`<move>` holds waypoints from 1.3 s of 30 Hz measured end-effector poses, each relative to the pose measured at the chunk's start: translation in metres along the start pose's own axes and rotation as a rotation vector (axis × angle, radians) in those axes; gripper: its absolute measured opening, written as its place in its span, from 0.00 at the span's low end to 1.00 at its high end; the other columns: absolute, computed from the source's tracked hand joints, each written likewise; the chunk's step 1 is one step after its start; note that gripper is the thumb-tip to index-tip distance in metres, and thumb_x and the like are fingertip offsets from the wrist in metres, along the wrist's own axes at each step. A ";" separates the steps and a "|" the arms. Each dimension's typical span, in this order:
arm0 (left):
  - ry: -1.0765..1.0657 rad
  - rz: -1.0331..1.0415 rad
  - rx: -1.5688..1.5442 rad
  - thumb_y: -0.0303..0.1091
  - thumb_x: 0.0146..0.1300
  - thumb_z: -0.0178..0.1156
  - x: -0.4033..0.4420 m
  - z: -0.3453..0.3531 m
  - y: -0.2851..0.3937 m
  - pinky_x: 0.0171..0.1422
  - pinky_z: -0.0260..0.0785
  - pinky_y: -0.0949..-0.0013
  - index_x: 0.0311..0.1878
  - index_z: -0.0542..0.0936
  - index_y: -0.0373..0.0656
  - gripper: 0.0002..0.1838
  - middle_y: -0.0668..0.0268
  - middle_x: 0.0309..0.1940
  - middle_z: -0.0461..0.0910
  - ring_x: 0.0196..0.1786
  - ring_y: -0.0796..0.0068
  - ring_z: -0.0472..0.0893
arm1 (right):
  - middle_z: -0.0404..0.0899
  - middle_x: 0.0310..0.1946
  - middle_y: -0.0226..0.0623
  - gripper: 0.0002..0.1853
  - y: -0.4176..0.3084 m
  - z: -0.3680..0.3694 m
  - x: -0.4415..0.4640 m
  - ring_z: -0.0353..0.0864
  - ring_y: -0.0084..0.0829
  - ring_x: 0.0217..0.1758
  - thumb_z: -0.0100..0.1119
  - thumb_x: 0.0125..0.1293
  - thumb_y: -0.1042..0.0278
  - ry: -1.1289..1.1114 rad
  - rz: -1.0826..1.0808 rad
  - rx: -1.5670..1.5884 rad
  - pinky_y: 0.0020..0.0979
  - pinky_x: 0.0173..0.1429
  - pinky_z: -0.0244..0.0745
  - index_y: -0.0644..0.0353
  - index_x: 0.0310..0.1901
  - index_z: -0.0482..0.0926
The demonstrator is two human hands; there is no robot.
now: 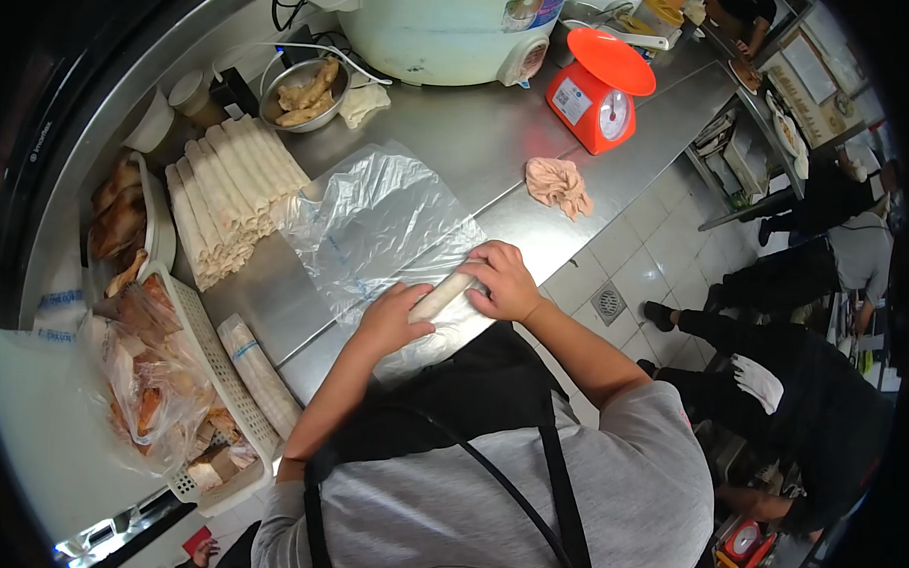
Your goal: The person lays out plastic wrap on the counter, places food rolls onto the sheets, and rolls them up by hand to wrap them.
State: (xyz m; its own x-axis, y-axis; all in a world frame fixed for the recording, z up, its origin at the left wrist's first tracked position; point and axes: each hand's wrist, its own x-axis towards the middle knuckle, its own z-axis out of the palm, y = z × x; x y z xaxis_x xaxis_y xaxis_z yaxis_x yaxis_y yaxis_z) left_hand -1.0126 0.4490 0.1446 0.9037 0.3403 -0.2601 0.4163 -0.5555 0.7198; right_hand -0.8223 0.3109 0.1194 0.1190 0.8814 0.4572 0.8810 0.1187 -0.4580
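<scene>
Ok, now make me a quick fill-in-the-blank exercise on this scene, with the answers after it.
1. The left hand and right hand are at opposite ____ of a pale roll.
2. The cloth lies nearer the ____ hand.
3. In the picture, the stacked rolls lie to the ____ of the plastic sheet.
4. The scale on the counter is ____.

Missing words: ends; right; left; red.

A smooth metal worktop (pixel 460 124) gleams at the frame's center beneath a glossy, crinkled clear plastic sheet (pixel 381 231). At upper right, a kitchen scale (pixel 593 101) shows shiny plastic; below it, a rumpled cloth (pixel 558 186) looks matt. A metal bowl (pixel 274 99) shines at upper left, above a perforated plastic basket (pixel 207 350).
</scene>
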 end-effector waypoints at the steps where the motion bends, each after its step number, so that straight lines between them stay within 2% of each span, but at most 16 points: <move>1: 0.006 -0.002 0.004 0.39 0.42 0.67 -0.001 0.002 0.000 0.49 0.66 0.62 0.53 0.72 0.50 0.30 0.59 0.40 0.72 0.46 0.58 0.73 | 0.69 0.42 0.35 0.22 0.001 0.000 -0.001 0.67 0.39 0.50 0.62 0.39 0.68 0.007 0.007 -0.012 0.38 0.52 0.61 0.52 0.42 0.76; 5: 0.062 0.020 0.039 0.38 0.41 0.68 -0.001 0.009 -0.006 0.50 0.65 0.61 0.53 0.72 0.50 0.31 0.59 0.41 0.72 0.47 0.56 0.73 | 0.69 0.41 0.35 0.21 0.004 0.003 0.002 0.67 0.39 0.50 0.63 0.41 0.67 -0.001 0.027 -0.016 0.39 0.52 0.60 0.52 0.43 0.76; 8: 0.219 0.126 0.039 0.37 0.42 0.67 -0.010 0.018 -0.016 0.47 0.66 0.62 0.50 0.73 0.43 0.28 0.58 0.39 0.73 0.43 0.58 0.73 | 0.70 0.41 0.35 0.21 0.007 0.008 0.001 0.67 0.39 0.49 0.63 0.42 0.66 -0.031 0.046 -0.005 0.39 0.53 0.59 0.52 0.43 0.76; 11: 0.293 -0.162 0.189 0.37 0.44 0.66 -0.033 0.016 -0.006 0.52 0.63 0.58 0.45 0.75 0.48 0.22 0.61 0.42 0.74 0.48 0.59 0.73 | 0.70 0.41 0.34 0.19 0.012 0.010 0.003 0.66 0.38 0.50 0.64 0.42 0.66 -0.074 0.047 0.041 0.39 0.53 0.58 0.51 0.41 0.77; 14: 0.308 -0.232 0.155 0.37 0.45 0.64 -0.043 0.021 -0.008 0.50 0.62 0.57 0.39 0.75 0.47 0.16 0.63 0.39 0.75 0.47 0.59 0.73 | 0.71 0.41 0.32 0.18 0.022 0.009 0.007 0.66 0.37 0.50 0.66 0.42 0.65 -0.129 0.006 0.049 0.38 0.54 0.56 0.51 0.39 0.78; 15: 0.419 -0.168 0.209 0.36 0.45 0.64 -0.045 0.024 -0.008 0.46 0.65 0.60 0.36 0.75 0.45 0.14 0.62 0.33 0.76 0.41 0.59 0.74 | 0.71 0.40 0.32 0.17 0.025 0.006 0.012 0.66 0.37 0.50 0.66 0.42 0.64 -0.156 -0.030 0.046 0.38 0.54 0.56 0.51 0.38 0.78; 24: 0.526 -0.241 0.141 0.34 0.46 0.64 -0.065 0.033 0.038 0.47 0.62 0.61 0.38 0.75 0.46 0.14 0.65 0.35 0.77 0.42 0.62 0.75 | 0.75 0.35 0.28 0.16 0.011 -0.039 0.016 0.70 0.33 0.44 0.68 0.42 0.65 -0.260 -0.175 0.093 0.36 0.52 0.57 0.51 0.36 0.79; 28: 0.496 -0.285 0.145 0.34 0.46 0.64 -0.070 0.050 0.038 0.47 0.62 0.61 0.40 0.75 0.47 0.16 0.65 0.33 0.77 0.41 0.62 0.75 | 0.74 0.33 0.26 0.16 0.016 -0.030 -0.002 0.69 0.32 0.43 0.68 0.42 0.65 -0.282 -0.218 0.112 0.36 0.51 0.57 0.48 0.37 0.79; 31: 0.453 -0.324 0.169 0.34 0.45 0.64 -0.071 0.058 0.031 0.48 0.62 0.61 0.41 0.75 0.49 0.17 0.65 0.37 0.76 0.44 0.63 0.74 | 0.73 0.33 0.26 0.16 0.021 -0.017 -0.012 0.68 0.31 0.44 0.68 0.43 0.65 -0.286 -0.211 0.117 0.35 0.51 0.57 0.48 0.37 0.79; 34: 0.631 -0.266 0.291 0.34 0.42 0.65 -0.070 0.067 0.034 0.50 0.60 0.60 0.42 0.75 0.51 0.19 0.65 0.42 0.73 0.48 0.62 0.71 | 0.73 0.34 0.27 0.16 0.022 -0.013 -0.014 0.68 0.31 0.45 0.67 0.43 0.64 -0.303 -0.189 0.109 0.35 0.52 0.57 0.47 0.38 0.79; 37: 0.698 0.023 0.480 0.35 0.39 0.67 -0.067 0.082 0.044 0.52 0.58 0.58 0.40 0.77 0.53 0.20 0.64 0.45 0.69 0.50 0.61 0.67 | 0.72 0.36 0.28 0.16 0.023 -0.019 -0.010 0.68 0.32 0.45 0.67 0.44 0.62 -0.347 -0.190 0.130 0.36 0.52 0.57 0.48 0.39 0.79; 39: 0.751 0.064 0.529 0.35 0.40 0.66 -0.064 0.092 0.044 0.51 0.58 0.59 0.36 0.76 0.53 0.15 0.66 0.43 0.68 0.48 0.62 0.67 | 0.72 0.37 0.29 0.17 0.024 -0.022 -0.006 0.68 0.33 0.45 0.66 0.45 0.61 -0.368 -0.163 0.188 0.36 0.52 0.57 0.48 0.40 0.79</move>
State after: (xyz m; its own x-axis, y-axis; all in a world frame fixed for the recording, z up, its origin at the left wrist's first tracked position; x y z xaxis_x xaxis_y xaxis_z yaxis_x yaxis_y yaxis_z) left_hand -1.0427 0.3328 0.1339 0.7007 0.5977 0.3897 0.5269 -0.8017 0.2822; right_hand -0.7914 0.2985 0.1229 -0.2158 0.9442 0.2489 0.7723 0.3210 -0.5482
